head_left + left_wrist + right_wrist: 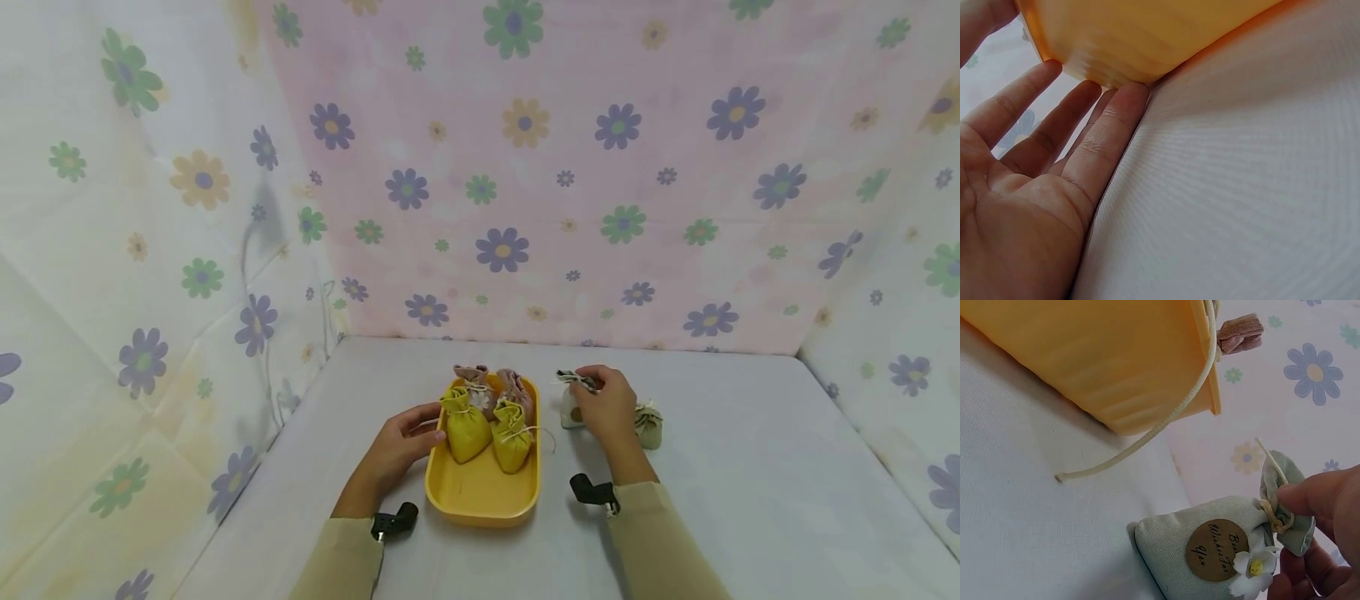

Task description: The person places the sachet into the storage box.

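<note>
My right hand [609, 408] pinches the tied neck of a pale grey-green drawstring pouch [1166, 537] between thumb and fingers. The pouch has a round brown label and a white flower, and its base is close to the table. My left hand [401, 442] touches the left side of a yellow plastic tray [483, 504], its fingers extended against the wall in the left wrist view. Inside the tray's far part are two yellow-green pouches, one on the left [468, 433] and one on the right [512, 446], with two dusty-pink pouches [480, 396] behind them.
An olive-green pouch [649, 429] stands on the white table just right of my right hand. A cream cord [1147, 434] hangs over the tray's right rim. Flower-printed cloth [562, 208] walls the table in at the back and sides.
</note>
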The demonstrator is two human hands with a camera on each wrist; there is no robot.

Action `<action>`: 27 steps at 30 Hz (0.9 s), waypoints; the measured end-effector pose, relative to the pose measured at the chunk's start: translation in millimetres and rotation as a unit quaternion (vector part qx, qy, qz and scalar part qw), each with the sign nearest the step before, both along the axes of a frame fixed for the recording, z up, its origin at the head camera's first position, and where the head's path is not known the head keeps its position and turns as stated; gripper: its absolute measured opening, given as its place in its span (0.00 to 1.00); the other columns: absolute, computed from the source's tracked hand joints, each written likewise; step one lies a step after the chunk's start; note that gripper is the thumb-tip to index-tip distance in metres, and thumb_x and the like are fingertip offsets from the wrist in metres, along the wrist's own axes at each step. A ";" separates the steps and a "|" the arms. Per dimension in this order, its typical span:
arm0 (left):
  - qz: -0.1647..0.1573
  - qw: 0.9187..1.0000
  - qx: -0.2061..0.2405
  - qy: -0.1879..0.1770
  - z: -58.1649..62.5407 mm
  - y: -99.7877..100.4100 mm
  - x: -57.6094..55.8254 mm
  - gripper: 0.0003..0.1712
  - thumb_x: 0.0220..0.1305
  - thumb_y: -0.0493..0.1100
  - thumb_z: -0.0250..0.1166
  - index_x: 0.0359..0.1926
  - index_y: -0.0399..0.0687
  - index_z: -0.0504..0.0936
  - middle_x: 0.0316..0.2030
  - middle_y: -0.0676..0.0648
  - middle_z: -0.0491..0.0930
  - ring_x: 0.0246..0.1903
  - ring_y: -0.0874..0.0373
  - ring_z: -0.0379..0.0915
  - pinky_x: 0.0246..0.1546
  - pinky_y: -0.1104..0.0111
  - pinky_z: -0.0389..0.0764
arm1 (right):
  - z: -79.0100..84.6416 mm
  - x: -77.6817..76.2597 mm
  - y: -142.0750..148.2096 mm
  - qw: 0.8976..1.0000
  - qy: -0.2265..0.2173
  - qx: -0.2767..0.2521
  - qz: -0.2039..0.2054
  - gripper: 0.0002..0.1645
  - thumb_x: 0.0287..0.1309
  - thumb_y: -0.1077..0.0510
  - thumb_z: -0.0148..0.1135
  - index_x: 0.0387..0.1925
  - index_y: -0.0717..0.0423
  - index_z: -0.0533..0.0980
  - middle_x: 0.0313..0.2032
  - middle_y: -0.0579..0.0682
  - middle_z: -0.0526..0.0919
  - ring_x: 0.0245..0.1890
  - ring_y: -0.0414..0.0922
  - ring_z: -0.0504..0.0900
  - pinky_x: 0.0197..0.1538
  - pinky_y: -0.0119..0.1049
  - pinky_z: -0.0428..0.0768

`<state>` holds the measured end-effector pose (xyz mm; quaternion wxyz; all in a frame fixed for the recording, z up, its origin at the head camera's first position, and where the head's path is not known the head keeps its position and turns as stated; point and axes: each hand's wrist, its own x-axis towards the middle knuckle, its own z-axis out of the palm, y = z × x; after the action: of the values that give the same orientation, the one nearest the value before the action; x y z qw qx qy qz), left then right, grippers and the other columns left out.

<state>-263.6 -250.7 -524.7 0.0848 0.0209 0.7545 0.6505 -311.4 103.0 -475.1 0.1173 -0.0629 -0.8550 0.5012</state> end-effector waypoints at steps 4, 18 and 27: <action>0.000 1.000 -0.003 0.005 0.6 0.6 0.4 0.40 0.56 0.56 0.79 0.69 0.58 0.76 0.71 0.51 0.73 0.70 0.49 0.72 0.63 0.59 0.81 | -1.4 3.4 1.0 1.000 0.024 -0.002 -0.004 0.14 0.65 0.52 0.68 0.50 0.51 0.84 0.52 0.54 0.81 0.54 0.53 0.78 0.59 0.53 0.78; 0.007 1.000 -0.003 -0.004 1.7 -1.1 -0.1 0.39 0.53 0.59 0.80 0.67 0.62 0.78 0.69 0.55 0.75 0.68 0.52 0.73 0.64 0.59 0.81 | 0.6 10.9 -1.1 0.998 0.058 0.007 -0.025 0.11 0.66 0.53 0.68 0.47 0.50 0.84 0.48 0.51 0.85 0.47 0.49 0.83 0.47 0.45 0.83; 0.007 1.000 -0.003 -0.007 0.7 1.3 0.0 0.41 0.52 0.60 0.80 0.67 0.62 0.77 0.70 0.54 0.74 0.69 0.51 0.73 0.64 0.58 0.80 | 3.1 15.4 0.7 0.996 0.079 0.008 -0.026 0.08 0.66 0.53 0.69 0.45 0.50 0.84 0.46 0.50 0.86 0.46 0.48 0.83 0.48 0.44 0.83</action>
<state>-263.6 -249.4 -524.0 0.0857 0.0107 0.7557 0.6492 -296.0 103.7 -472.0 0.1983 -0.0443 -0.8451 0.4946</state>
